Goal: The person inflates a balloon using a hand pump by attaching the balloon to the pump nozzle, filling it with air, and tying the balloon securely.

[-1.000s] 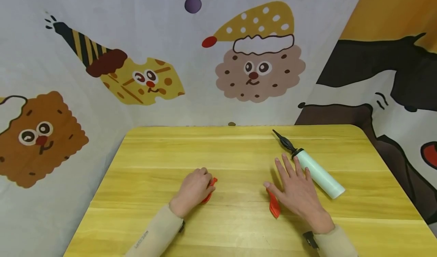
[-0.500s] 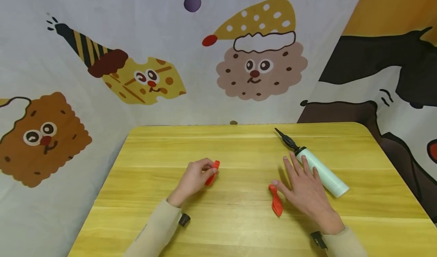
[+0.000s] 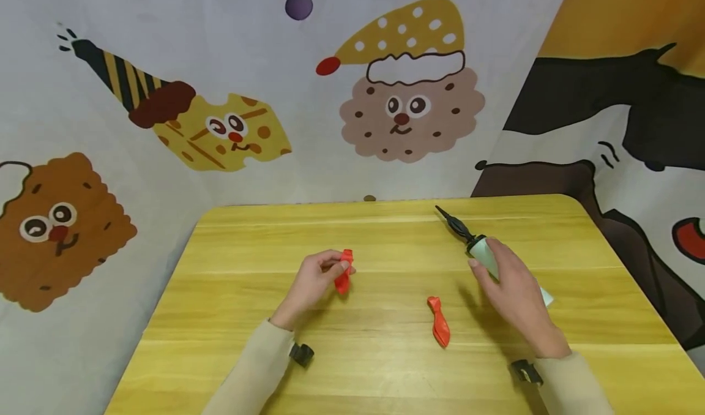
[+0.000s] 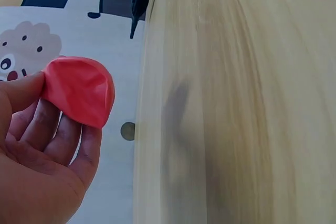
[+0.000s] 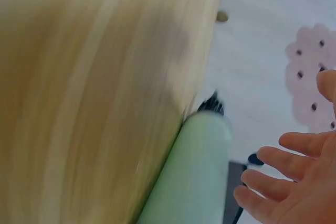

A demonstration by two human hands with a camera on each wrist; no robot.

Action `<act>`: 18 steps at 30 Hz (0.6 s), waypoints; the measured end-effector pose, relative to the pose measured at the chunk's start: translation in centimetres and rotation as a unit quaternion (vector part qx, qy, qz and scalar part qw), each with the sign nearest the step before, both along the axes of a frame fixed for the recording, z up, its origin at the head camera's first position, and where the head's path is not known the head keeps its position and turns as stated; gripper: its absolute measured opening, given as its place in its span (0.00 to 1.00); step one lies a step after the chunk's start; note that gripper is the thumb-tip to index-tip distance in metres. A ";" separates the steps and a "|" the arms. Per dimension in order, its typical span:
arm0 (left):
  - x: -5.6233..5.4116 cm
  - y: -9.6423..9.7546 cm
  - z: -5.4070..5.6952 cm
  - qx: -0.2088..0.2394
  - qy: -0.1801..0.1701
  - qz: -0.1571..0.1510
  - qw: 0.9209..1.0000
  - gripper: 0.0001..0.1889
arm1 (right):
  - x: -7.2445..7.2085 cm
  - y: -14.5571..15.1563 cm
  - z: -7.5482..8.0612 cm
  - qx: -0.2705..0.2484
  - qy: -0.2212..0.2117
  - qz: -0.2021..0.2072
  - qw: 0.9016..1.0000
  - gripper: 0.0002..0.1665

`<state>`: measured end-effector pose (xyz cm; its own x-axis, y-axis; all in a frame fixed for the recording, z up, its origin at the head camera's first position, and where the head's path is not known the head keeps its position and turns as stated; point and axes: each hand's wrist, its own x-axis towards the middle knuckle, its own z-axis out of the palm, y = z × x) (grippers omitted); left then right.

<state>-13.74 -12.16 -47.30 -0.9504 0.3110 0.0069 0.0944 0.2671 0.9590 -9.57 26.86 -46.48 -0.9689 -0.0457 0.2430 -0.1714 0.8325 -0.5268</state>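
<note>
My left hand [image 3: 314,283] pinches a red uninflated balloon [image 3: 344,275] between thumb and fingers above the table. In the left wrist view the balloon [image 4: 81,92] hangs flat and limp from the fingertips. My right hand [image 3: 518,289] is over a balloon hand pump [image 3: 484,257] with a pale green barrel and a black nozzle, partly hidden by the hand in the head view. The right wrist view shows the fingers [image 5: 289,163] spread and relaxed beside the pump barrel [image 5: 191,171]. A second red balloon [image 3: 439,323] lies flat on the wood between the hands.
The wood-grain table [image 3: 264,231] has rounded far corners and backs onto a white cloth [image 3: 248,48] printed with cartoon biscuits and cheese. A black band [image 3: 302,355] shows under the left wrist and another band [image 3: 527,372] under the right.
My left hand has lifted its balloon from the table and turned it more upright. The right hand has swung from flat beside the pump to over its barrel. The second balloon has stayed lying.
</note>
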 end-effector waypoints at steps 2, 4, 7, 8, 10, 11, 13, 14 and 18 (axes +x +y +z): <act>-0.1 0.3 0.0 0.005 0.002 -0.001 1.000 0.12 | -0.5 1.0 -0.2 0.029 0.011 -0.010 0.999 0.40; -0.2 0.6 0.1 0.009 0.007 -0.002 1.000 0.12 | -1.1 2.0 -0.4 0.059 0.014 -0.018 0.998 0.41; -0.3 1.2 0.2 0.024 0.013 -0.003 1.000 0.10 | -1.8 3.3 -0.7 0.101 0.000 -0.024 0.995 0.44; -0.4 1.4 0.2 0.030 0.013 -0.004 0.999 0.10 | -2.0 3.7 -0.8 0.107 -0.011 -0.025 0.994 0.45; -0.4 1.7 0.2 0.039 0.010 -0.002 0.999 0.09 | -2.3 4.2 -1.0 0.113 -0.045 -0.022 0.992 0.49; -0.4 1.8 0.2 0.042 0.012 -0.001 0.999 0.08 | -2.5 4.4 -1.0 0.114 -0.062 -0.020 0.991 0.51; -0.4 2.1 0.2 0.049 0.011 0.003 0.999 0.07 | -2.8 4.6 -1.1 0.113 -0.096 -0.014 0.989 0.55; -0.4 2.2 0.2 0.053 0.010 0.005 0.999 0.07 | -3.0 4.7 -1.2 0.112 -0.112 -0.011 0.987 0.56; -0.5 2.6 0.0 0.068 -0.002 0.005 0.998 0.06 | -3.4 4.7 -1.4 0.116 -0.141 -0.003 0.983 0.59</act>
<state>-14.24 -9.58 -47.28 -0.9538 0.2969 0.0456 0.0891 0.1346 0.9869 -12.99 31.60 -47.85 -0.9967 -0.0619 -0.0524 -0.0398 0.9362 -0.3491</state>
